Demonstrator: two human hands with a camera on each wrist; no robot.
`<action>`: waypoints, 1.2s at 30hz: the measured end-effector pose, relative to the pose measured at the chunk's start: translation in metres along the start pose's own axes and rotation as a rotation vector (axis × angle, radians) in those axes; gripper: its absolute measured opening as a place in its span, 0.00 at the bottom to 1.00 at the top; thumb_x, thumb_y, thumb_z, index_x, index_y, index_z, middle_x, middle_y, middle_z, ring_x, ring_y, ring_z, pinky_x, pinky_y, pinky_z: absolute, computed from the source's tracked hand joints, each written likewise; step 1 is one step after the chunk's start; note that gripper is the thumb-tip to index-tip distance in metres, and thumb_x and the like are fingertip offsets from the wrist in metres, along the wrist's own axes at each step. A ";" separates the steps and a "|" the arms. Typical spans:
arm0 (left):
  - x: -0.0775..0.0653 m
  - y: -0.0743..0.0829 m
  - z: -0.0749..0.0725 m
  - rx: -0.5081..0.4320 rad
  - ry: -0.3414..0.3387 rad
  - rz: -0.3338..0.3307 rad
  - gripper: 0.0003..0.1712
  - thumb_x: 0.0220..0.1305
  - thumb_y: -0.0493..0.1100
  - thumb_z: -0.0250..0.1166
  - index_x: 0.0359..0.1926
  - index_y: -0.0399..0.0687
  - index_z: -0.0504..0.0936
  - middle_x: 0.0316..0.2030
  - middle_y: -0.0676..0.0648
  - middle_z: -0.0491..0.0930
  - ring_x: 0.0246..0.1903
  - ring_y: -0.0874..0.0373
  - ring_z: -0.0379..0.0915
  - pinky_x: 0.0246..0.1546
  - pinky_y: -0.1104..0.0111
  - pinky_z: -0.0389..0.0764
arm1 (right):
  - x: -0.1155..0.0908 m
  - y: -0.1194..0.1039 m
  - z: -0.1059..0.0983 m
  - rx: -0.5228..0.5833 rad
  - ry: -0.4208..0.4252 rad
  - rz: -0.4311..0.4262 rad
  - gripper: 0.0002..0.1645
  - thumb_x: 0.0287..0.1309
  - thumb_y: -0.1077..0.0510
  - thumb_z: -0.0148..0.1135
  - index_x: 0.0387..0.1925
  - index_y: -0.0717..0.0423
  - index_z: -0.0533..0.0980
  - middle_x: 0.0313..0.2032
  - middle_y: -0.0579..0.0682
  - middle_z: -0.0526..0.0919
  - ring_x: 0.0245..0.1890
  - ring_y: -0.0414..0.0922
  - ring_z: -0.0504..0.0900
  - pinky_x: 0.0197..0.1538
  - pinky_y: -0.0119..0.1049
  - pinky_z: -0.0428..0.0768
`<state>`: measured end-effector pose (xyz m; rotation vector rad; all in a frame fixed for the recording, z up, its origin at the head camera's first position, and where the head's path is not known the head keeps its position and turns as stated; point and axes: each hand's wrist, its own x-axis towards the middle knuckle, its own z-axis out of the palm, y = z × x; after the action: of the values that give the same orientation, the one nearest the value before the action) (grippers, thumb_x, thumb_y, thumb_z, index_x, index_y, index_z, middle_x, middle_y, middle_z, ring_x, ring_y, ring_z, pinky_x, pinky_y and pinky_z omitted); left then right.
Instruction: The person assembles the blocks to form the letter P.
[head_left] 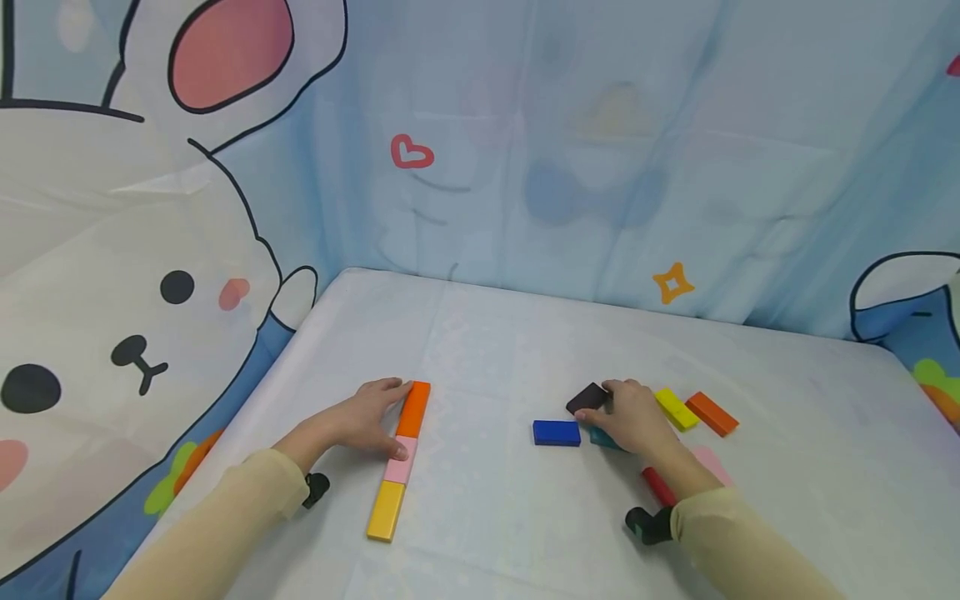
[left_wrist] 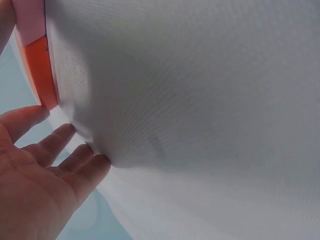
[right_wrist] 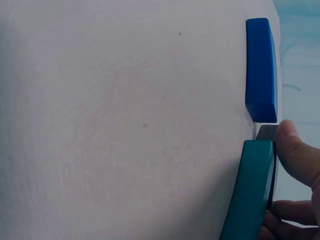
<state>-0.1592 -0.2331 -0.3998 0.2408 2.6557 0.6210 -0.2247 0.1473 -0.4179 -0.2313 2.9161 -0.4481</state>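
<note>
On the left of the white table, an orange block [head_left: 414, 408], a pink block [head_left: 401, 461] and a yellow block [head_left: 386, 511] lie end to end in a line. My left hand [head_left: 367, 417] rests beside them, thumb at the pink block and index fingertip touching the far end of the orange one [left_wrist: 40, 72]. Its other fingers are loosely extended. Further right, my right hand [head_left: 633, 421] pinches a black block [head_left: 587, 399] between thumb and fingers. A teal block [right_wrist: 250, 185] lies close below that hand, partly hidden by it. A blue block [right_wrist: 261, 70] sits just left of these in the head view.
Right of the right hand lie a yellow block [head_left: 676, 408] and an orange block [head_left: 712, 413]. A red block [head_left: 658, 486] and a pink block [head_left: 711, 464] are partly covered by the right forearm. A printed curtain [head_left: 487, 225] hangs behind the table.
</note>
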 end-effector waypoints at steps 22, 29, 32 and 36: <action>0.001 -0.002 0.001 0.003 0.009 0.008 0.56 0.56 0.50 0.79 0.79 0.42 0.59 0.78 0.36 0.57 0.76 0.37 0.53 0.72 0.41 0.66 | 0.004 -0.009 -0.003 0.038 -0.005 0.049 0.43 0.60 0.44 0.72 0.62 0.75 0.72 0.59 0.74 0.78 0.53 0.64 0.78 0.63 0.61 0.78; 0.000 -0.002 0.000 -0.003 0.008 -0.001 0.56 0.56 0.50 0.78 0.79 0.44 0.59 0.78 0.37 0.57 0.76 0.38 0.53 0.72 0.42 0.67 | 0.020 -0.021 -0.003 0.103 -0.043 -0.028 0.40 0.60 0.48 0.73 0.63 0.73 0.73 0.58 0.71 0.79 0.56 0.64 0.77 0.65 0.61 0.77; 0.001 -0.001 0.000 -0.010 0.005 -0.003 0.56 0.56 0.50 0.78 0.79 0.44 0.59 0.78 0.38 0.56 0.76 0.38 0.53 0.72 0.42 0.67 | 0.025 -0.029 0.000 0.116 -0.041 -0.072 0.38 0.60 0.50 0.73 0.62 0.73 0.74 0.57 0.70 0.80 0.57 0.64 0.78 0.65 0.60 0.77; 0.002 -0.002 0.001 -0.017 0.002 -0.008 0.56 0.56 0.50 0.79 0.79 0.45 0.58 0.79 0.38 0.56 0.77 0.39 0.52 0.72 0.42 0.66 | 0.030 -0.041 0.003 0.114 -0.038 -0.117 0.37 0.60 0.51 0.73 0.61 0.73 0.75 0.56 0.69 0.82 0.58 0.64 0.79 0.65 0.58 0.78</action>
<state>-0.1607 -0.2342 -0.4022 0.2253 2.6511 0.6416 -0.2484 0.1021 -0.4125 -0.3909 2.8382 -0.6185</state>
